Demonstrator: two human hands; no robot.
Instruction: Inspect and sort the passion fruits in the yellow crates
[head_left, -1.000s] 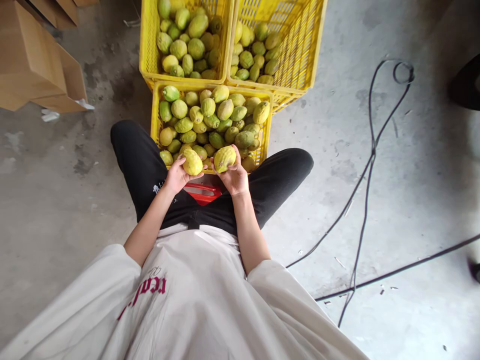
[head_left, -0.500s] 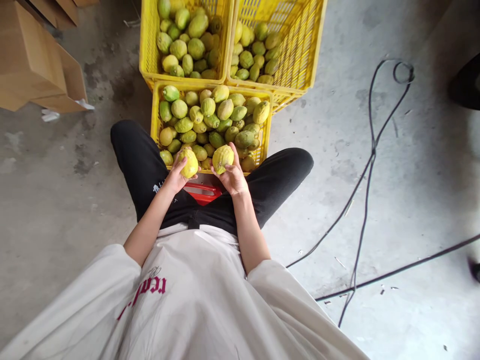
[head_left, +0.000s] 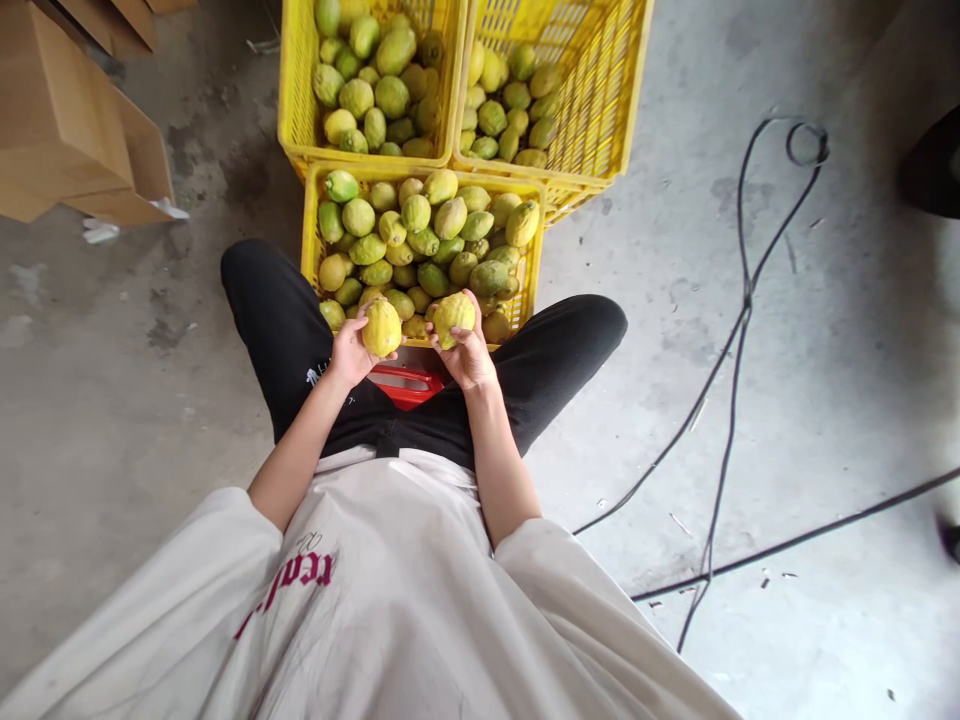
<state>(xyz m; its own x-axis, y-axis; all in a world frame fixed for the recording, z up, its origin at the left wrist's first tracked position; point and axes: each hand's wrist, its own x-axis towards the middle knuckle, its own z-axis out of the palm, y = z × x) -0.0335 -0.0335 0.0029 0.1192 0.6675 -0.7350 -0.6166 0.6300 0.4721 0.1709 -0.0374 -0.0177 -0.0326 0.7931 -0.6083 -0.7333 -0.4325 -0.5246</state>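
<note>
My left hand (head_left: 351, 352) is closed around a bumpy yellow lemon (head_left: 382, 329). A second yellow lemon (head_left: 454, 318), ridged and paler at the top, sits in the curled fingers of my right hand (head_left: 471, 360). The two fruits are held apart, side by side, over the near edge of a yellow plastic crate (head_left: 309, 232). Green and yellow lemons (head_left: 450, 220) of the same kind fill that crate. My palms are mostly hidden behind the fruit.
Two more yellow crates, left (head_left: 286, 110) and right (head_left: 600, 110), hold lemons behind the near one. Red plastic (head_left: 409, 385) shows between my legs. Cardboard boxes (head_left: 67, 110) stand at the left. A black cable (head_left: 747, 300) lies looped on the concrete floor at the right.
Both lemons have shifted slightly to the right and turned a little in my fingers. The crates and my legs stay as they were.
</note>
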